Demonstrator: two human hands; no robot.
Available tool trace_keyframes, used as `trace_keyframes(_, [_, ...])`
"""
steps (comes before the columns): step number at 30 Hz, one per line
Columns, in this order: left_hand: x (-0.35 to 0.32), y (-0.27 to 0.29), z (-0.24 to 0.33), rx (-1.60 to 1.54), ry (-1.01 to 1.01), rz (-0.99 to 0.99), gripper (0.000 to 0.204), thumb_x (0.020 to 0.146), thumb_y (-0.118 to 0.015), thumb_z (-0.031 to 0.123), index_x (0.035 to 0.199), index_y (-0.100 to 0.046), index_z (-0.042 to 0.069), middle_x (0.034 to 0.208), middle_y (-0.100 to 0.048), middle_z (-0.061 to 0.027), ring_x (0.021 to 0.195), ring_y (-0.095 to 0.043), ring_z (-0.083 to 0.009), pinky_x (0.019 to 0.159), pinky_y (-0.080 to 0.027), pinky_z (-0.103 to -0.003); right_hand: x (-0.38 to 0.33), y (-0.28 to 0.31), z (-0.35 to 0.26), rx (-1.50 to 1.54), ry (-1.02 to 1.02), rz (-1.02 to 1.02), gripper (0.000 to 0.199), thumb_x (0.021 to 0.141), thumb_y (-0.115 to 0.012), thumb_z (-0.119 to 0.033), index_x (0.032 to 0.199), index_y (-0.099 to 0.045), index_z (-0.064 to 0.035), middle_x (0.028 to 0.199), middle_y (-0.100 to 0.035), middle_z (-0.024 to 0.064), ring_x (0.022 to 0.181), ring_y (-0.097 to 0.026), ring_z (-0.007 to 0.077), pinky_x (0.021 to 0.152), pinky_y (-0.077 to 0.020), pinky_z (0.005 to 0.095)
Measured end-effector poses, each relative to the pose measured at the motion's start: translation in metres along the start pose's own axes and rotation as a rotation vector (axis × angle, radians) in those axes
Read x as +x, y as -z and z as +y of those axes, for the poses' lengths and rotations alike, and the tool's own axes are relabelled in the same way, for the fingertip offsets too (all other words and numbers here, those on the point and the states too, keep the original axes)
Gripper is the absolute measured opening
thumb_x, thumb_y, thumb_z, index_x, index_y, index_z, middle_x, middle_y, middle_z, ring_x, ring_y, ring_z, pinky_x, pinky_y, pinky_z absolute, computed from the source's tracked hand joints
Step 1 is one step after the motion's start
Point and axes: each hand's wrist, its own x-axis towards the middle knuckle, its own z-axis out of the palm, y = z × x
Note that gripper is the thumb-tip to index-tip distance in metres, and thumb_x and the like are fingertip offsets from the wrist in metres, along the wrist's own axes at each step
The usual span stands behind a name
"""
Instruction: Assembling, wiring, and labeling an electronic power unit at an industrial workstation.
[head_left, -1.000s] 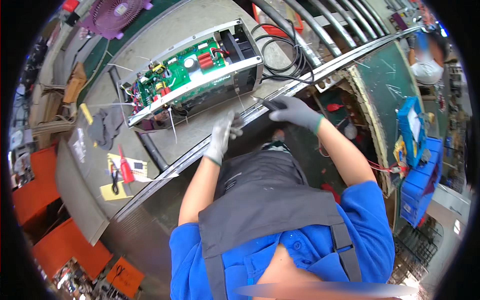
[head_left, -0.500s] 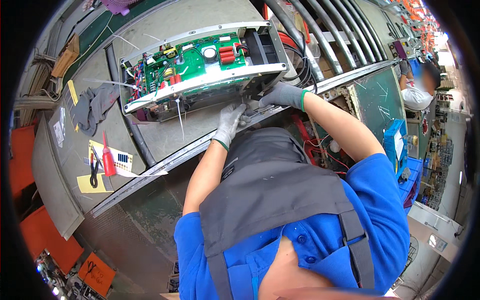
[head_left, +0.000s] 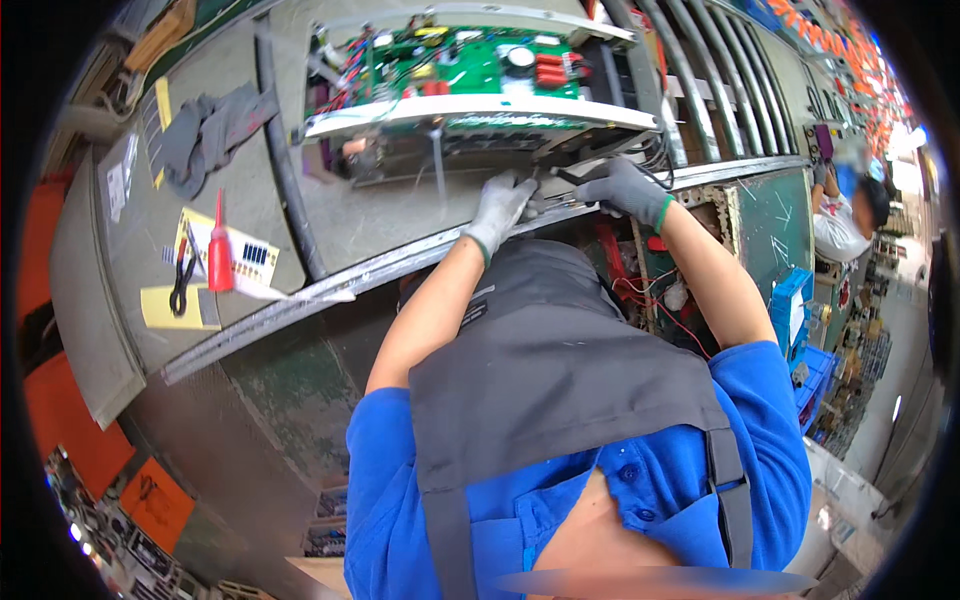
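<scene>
A metal-framed electronic unit (head_left: 480,108) with a green circuit board (head_left: 470,72) lies on the workbench in front of me. Several red components and coloured wires show on the board. My left hand (head_left: 503,212), in a grey glove, is closed in a pinch just below the unit's near right side. What its fingertips hold is too small to make out. To the right of it, my gloved right hand (head_left: 628,192) has its fingers closed around a slim dark piece (head_left: 568,177) that points toward the left hand; its kind does not show. A white cable tie (head_left: 438,165) hangs from the unit's near rail.
On the bench at left lie a grey cloth (head_left: 205,140), a red pointed bottle (head_left: 219,255), black-handled cutters (head_left: 183,280) and yellow paper sheets. Metal rollers (head_left: 690,90) run off at right. A blue bin (head_left: 790,310) and another person (head_left: 850,220) are farther right.
The view has shifted, so the unit sits higher and farther right. Both hands stay close together by the unit's near edge, and the dark piece at my right fingers now shows.
</scene>
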Motion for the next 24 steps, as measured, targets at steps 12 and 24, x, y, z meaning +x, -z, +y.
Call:
trace_keyframes(12, [-0.107, 0.088, 0.009, 0.656, -0.349, 0.369, 0.031, 0.096, -0.064, 0.027, 0.107, -0.068, -0.001, 0.084, -0.069, -0.0129, 0.071, -0.067, -0.0181, 0.065, -0.052, -0.034, -0.025, -0.065, -0.017, 0.086, 0.224, -0.167, 0.075, 0.079, -0.08, -0.036, 0.136, -0.055, 0.0065, 0.121, -0.065, 0.0153, 0.114, -0.059, 0.0226, 0.105, -0.0421, 0.034])
trace_keyframes(24, [-0.089, 0.117, 0.053, 0.532, -0.314, 0.46, 0.027, 0.095, -0.062, 0.028, 0.095, -0.066, 0.001, 0.066, -0.066, -0.0113, 0.061, -0.065, -0.0237, 0.059, -0.049, -0.039, 0.022, -0.147, -0.055, -0.003, 0.388, 0.043, 0.062, 0.084, -0.077, -0.035, 0.129, -0.058, 0.0024, 0.11, -0.062, 0.0104, 0.1, -0.056, 0.0164, 0.092, -0.0466, 0.0317])
